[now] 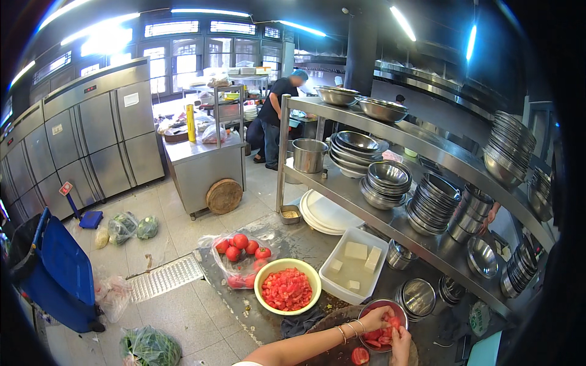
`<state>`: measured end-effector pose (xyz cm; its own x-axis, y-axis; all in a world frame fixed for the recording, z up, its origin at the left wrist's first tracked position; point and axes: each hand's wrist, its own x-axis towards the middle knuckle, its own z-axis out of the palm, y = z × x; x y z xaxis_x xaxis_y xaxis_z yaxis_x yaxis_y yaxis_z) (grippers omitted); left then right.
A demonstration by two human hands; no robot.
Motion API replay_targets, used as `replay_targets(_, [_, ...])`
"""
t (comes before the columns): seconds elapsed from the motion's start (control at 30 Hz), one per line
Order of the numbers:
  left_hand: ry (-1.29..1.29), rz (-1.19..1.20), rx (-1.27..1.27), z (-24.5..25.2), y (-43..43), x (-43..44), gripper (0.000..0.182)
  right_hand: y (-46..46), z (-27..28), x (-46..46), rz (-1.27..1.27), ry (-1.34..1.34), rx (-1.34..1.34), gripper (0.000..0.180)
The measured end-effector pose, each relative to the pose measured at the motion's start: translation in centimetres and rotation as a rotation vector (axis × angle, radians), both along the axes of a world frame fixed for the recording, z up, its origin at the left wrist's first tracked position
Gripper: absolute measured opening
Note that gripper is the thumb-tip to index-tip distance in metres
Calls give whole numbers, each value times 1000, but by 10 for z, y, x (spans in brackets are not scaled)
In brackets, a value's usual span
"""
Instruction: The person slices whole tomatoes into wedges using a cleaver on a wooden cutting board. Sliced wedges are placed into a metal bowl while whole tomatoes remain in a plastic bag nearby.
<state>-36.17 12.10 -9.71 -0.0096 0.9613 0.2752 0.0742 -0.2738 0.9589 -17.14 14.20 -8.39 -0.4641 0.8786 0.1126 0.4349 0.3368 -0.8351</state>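
Both of my hands are over a metal bowl [371,309] of red tomato pieces, which stands on a round wooden chopping board [341,315]. My left hand [381,319], with bangles at the wrist, pinches a piece of tomato [393,322]. Close beside it, my right hand [401,343] has its fingers at the same pieces; what it grips is not clear. A cut tomato half [360,355] lies on the board by the bowl. A pale yellow bowl [316,293] heaped with diced tomato [286,289] stands to the left, with a plastic bag of whole tomatoes [240,263] behind it.
A white tub [326,270] holds tofu blocks in liquid. A dark cloth [302,324] touches the board. Steel shelving [348,194] with stacked bowls [432,203] rises at the right. A blue bin [66,270] and bagged greens [151,347] stand on the floor; a person [274,114] works farther back.
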Motion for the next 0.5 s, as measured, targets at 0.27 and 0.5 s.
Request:
replay_targets(0.27, [-5,103,-87,-7,0,-4,31,48,-35,7,-226,390,-127,18])
replay_targets(0.5, [260,400,108,32,-54,-30,28,-71,46,31,-219,-40,312,32])
